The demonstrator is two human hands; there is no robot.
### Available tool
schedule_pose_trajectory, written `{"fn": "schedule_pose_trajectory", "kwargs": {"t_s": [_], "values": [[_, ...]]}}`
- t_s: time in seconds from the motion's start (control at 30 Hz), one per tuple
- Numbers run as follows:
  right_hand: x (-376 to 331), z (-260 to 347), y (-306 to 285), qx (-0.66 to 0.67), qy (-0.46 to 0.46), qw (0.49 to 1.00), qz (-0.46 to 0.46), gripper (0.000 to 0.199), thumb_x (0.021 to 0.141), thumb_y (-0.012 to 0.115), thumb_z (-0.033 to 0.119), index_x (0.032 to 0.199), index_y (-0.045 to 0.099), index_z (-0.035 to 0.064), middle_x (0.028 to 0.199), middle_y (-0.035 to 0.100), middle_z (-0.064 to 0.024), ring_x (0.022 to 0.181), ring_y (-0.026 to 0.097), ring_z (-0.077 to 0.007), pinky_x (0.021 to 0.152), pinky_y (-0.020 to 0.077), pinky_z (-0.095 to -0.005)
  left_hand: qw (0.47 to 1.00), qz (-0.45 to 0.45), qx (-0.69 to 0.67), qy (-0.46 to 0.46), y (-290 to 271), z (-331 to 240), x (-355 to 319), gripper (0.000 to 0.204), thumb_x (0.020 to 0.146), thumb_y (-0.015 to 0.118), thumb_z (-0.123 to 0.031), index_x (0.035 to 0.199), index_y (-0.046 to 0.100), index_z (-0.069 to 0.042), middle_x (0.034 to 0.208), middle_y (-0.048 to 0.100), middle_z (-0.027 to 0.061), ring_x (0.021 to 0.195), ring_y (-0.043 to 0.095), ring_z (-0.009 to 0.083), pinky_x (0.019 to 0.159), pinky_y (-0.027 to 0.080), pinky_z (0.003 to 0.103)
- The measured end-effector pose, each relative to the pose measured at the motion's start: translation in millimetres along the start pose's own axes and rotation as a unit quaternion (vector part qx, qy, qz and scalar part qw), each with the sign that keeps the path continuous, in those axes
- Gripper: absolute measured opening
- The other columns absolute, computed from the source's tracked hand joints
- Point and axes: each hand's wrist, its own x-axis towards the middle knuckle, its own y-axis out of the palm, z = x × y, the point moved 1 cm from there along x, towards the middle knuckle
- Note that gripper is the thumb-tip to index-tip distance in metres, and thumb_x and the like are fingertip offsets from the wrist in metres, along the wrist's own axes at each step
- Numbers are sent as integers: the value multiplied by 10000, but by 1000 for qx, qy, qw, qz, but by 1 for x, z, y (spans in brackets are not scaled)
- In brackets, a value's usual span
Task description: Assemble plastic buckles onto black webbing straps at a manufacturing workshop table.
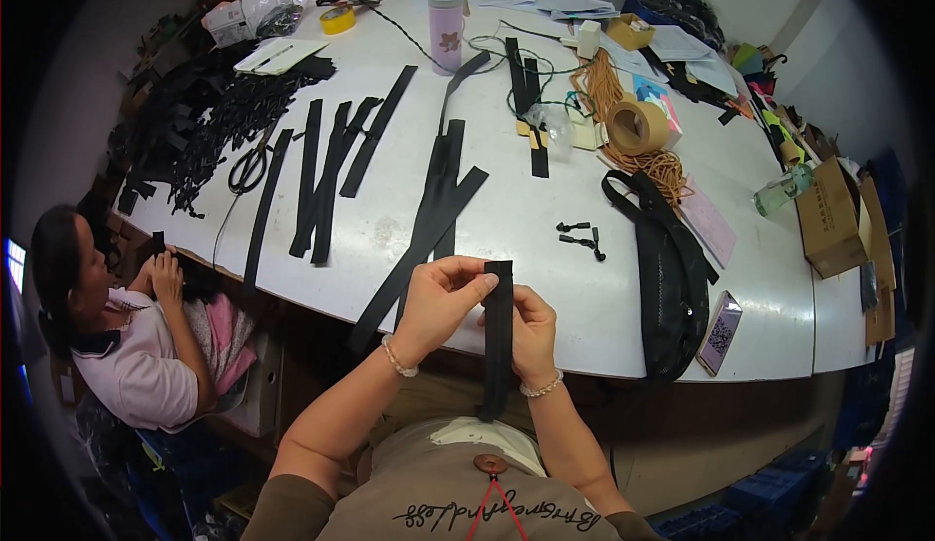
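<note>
A black zipper strip (499, 341) hangs upright in front of me, its lower end near my shirt. My left hand (440, 302) pinches its top end between thumb and fingers. My right hand (535, 336) is closed at its right edge, with some fingers hidden behind it. Just beyond my hands, more long black strips (429, 220) lie crossed on the white table (575, 317). To the right are several small black zipper pulls (582, 237).
On the right lie a black bag (670, 278), a phone (719, 335) and a tape roll (638, 129). A bottle (446, 25) stands at the back. Scissors (247, 171) lie left, beside a heap of black pieces (209, 112). A person (146, 327) sits at the left edge.
</note>
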Motion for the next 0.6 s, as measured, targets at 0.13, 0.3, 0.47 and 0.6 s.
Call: {"fn": "schedule_pose_trajectory", "kwargs": {"t_s": [0.13, 0.3, 0.47, 0.6], "values": [[1, 1, 0, 4, -1, 1000, 24, 139, 939, 536, 98, 1010, 604, -1, 895, 674, -76, 686, 611, -88, 602, 513, -214, 1000, -8, -13, 10, -2, 9, 5, 166, 825, 669, -47, 954, 637, 53, 828, 667, 80, 718, 618, 92, 644, 506, 210], [2, 2, 1, 9, -5, 1000, 25, 135, 945, 524, 90, 1014, 600, 2, 907, 677, -83, 685, 608, -84, 600, 509, -210, 999, -9, -42, -3, -2, 13, 7, 175, 831, 667, -61, 958, 639, 55, 826, 667, 83, 709, 621, 98, 647, 512, 214], [2, 0, -1, 16, 3, 1000, 22, 134, 945, 522, 87, 1014, 602, 4, 907, 677, -81, 697, 607, -81, 616, 506, -209, 998, -8, -63, -23, -1, 15, 6, 192, 846, 654, -75, 987, 633, 54, 852, 665, 86, 724, 625, 100, 664, 522, 217], [3, -3, -3, -8, -15, 1000, 1, 146, 935, 549, 124, 999, 598, 2, 871, 675, -100, 657, 629, -116, 577, 513, -216, 997, -5, -74, -39, 0, 15, 4, 199, 869, 632, -102, 1005, 631, 43, 875, 662, 78, 761, 625, 98, 678, 523, 218]]}}
